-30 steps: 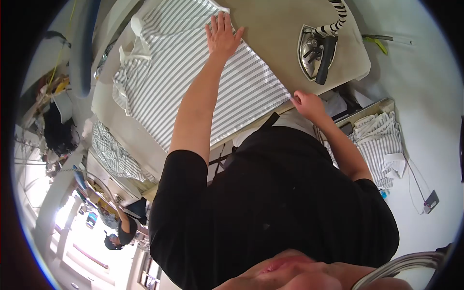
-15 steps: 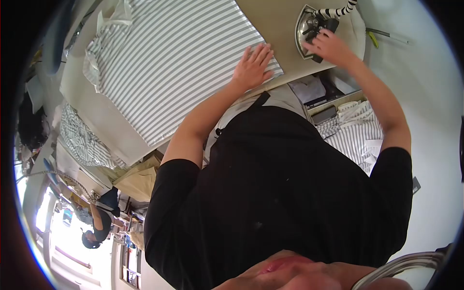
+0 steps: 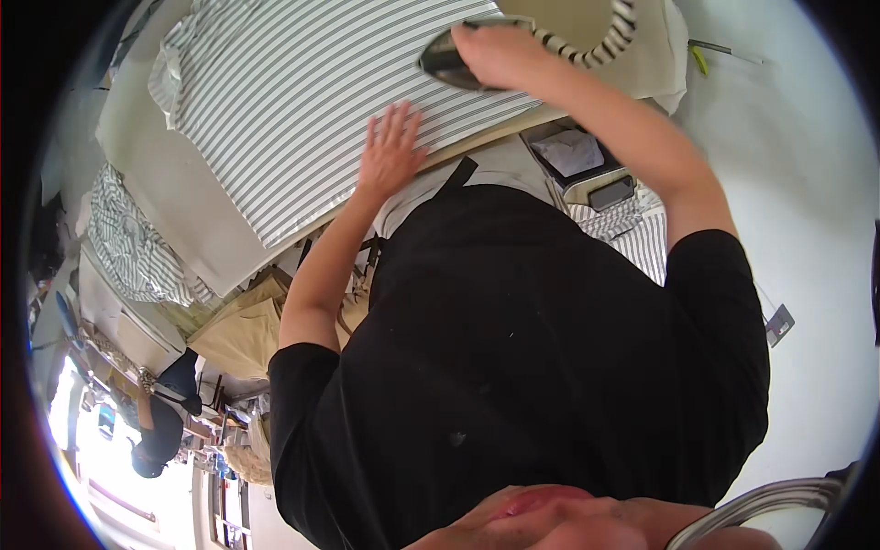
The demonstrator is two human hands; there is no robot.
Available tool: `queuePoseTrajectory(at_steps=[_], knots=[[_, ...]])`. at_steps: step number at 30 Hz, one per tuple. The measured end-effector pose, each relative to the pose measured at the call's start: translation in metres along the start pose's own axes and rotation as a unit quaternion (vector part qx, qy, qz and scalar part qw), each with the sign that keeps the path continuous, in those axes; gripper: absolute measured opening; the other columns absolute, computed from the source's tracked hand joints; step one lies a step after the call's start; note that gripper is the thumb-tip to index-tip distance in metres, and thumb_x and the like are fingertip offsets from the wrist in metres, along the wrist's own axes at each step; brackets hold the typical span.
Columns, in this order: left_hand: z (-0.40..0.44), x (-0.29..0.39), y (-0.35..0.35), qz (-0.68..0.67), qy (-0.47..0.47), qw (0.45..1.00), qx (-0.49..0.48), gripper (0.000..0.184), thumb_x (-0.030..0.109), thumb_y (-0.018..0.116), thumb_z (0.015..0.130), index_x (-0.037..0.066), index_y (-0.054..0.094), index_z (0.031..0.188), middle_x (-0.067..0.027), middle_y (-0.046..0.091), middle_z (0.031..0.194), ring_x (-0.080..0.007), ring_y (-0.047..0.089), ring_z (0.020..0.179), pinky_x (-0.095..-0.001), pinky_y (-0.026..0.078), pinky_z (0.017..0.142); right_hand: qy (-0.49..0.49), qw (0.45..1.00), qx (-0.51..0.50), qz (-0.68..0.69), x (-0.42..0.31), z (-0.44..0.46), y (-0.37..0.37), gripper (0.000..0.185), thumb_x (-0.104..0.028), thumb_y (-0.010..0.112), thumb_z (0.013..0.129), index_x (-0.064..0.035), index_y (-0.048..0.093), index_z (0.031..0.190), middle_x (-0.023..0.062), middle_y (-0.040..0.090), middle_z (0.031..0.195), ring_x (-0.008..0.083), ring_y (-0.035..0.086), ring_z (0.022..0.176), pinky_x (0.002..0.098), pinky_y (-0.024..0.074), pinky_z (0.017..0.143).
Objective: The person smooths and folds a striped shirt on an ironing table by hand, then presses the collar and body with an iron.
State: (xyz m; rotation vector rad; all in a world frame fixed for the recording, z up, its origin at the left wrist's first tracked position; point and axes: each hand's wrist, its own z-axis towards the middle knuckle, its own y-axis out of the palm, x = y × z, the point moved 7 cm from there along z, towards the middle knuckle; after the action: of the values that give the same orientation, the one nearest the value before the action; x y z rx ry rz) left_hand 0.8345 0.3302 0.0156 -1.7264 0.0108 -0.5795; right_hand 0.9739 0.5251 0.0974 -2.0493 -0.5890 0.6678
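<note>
A white and grey striped garment lies spread on the padded ironing board. My left hand rests on it near the board's front edge, palm down with the fingers spread. In my right hand is the iron, gripped by its handle. The iron sits over the right part of the garment, and my hand hides much of it. A black and white striped hose runs from the iron toward the top right.
Crumpled striped cloth hangs at the board's left. Below the board are tan fabric, a drawer with a grey cloth and a phone-like dark object, and more striped cloth. Another person is at the far lower left.
My right hand has gripped the iron and brought it left from the bare board onto the garment. My left hand has slid left along the garment's front edge. The view has shifted.
</note>
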Motion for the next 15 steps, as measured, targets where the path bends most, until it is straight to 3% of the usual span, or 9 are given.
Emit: queuePoseTrajectory(at_steps=[4,8,13,15], knots=[[-0.056,-0.038,0.006,0.016,-0.023,1.0,0.002,0.068,0.051,0.054,0.102,0.02,0.037,0.16,-0.0076,0.032,0.167,-0.0306,0.031,0.153,-0.0559,0.023,0.124,0.014,0.999,-0.039,-0.015,-0.018,-0.037,0.069,0.051,-0.017,0.067,0.087,-0.0142,0.053,0.136,0.0167,0.074,0.092,0.0384,0.072,0.085,0.0518,0.0552,0.067],[-0.079,-0.034,0.019,0.029,0.014,0.999,-0.023,0.067,0.05,0.052,0.103,0.02,0.035,0.161,-0.0072,0.03,0.168,-0.0306,0.028,0.154,-0.0552,0.021,0.124,0.123,0.986,-0.111,-0.019,-0.003,-0.095,0.073,0.053,-0.023,0.072,0.087,-0.022,0.053,0.136,0.0154,0.074,0.092,0.038,0.072,0.085,0.0518,0.0552,0.068],[-0.089,-0.031,0.02,0.076,0.025,0.997,-0.007,0.067,0.053,0.049,0.103,0.023,0.034,0.161,-0.0052,0.028,0.169,-0.029,0.026,0.155,-0.0543,0.02,0.125,0.072,0.993,-0.067,-0.06,0.025,-0.124,0.111,0.055,-0.025,0.074,0.086,-0.0226,0.054,0.137,0.0146,0.074,0.093,0.0385,0.071,0.085,0.0508,0.0555,0.07],[-0.093,-0.026,0.023,0.091,0.032,0.995,0.003,0.069,0.054,0.049,0.103,0.022,0.033,0.161,-0.0052,0.027,0.169,-0.0289,0.024,0.156,-0.0544,0.02,0.125,0.058,0.992,-0.079,-0.086,0.025,-0.127,0.117,0.046,-0.03,0.072,0.088,-0.0204,0.057,0.13,0.014,0.074,0.094,0.0379,0.071,0.087,0.0513,0.0552,0.07]])
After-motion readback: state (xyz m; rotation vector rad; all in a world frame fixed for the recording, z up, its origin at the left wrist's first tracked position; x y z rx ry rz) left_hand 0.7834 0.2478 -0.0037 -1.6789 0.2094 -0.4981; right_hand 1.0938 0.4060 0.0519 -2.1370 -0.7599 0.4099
